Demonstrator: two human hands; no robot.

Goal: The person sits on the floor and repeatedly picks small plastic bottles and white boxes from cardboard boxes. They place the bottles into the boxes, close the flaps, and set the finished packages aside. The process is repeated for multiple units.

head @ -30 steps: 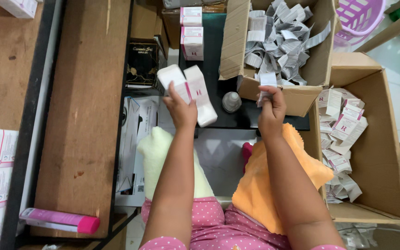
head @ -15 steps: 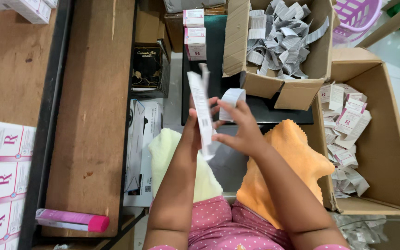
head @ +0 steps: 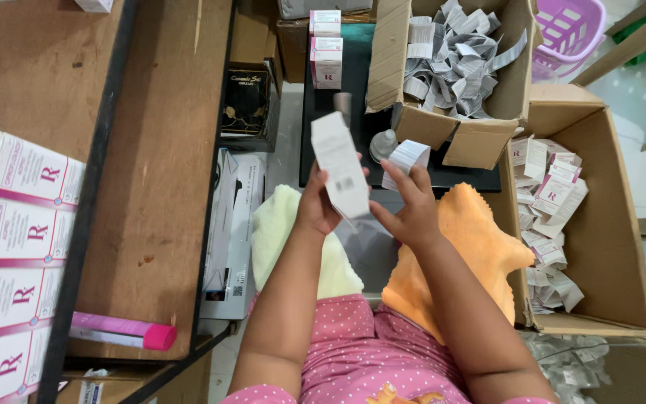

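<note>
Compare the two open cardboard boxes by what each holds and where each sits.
The far cardboard box is heaped with grey-white folded paper leaflets; the right-hand cardboard box holds flattened white-and-pink cartons in a looser pile. The far one sits ahead of the hands, the other beside the orange cloth. Both are brown and open-topped.

Wooden table (head: 151,150) under white-pink cartons (head: 16,224)

The slim carton (head: 340,166) is showing white with a small black barcode, and the folded leaflet (head: 407,158) is showing white with grey print. An orange cloth (head: 480,243) and a pale yellow cloth (head: 282,232) are lying over pink clothing dotted with white (head: 353,344). Along the brown wooden counter (head: 166,150), white boxes with pink bands (head: 9,247) are sitting beside a pink tube (head: 121,331).
</note>
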